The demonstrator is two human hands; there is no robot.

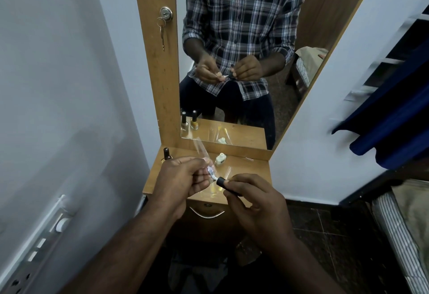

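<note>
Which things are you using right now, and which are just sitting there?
In use: small shiny piece, pinched by left hand; black cap, held by right hand.
Lying about: dark bottle and white bottle on the table; keys in the lock.

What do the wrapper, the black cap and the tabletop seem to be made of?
The wrapper looks like thin clear plastic film, glossy: see-through and creased. The black cap is probably hard plastic, matte, with little shine. The tabletop looks like wood or wood-look laminate, smooth, light brown with faint grain.
</note>
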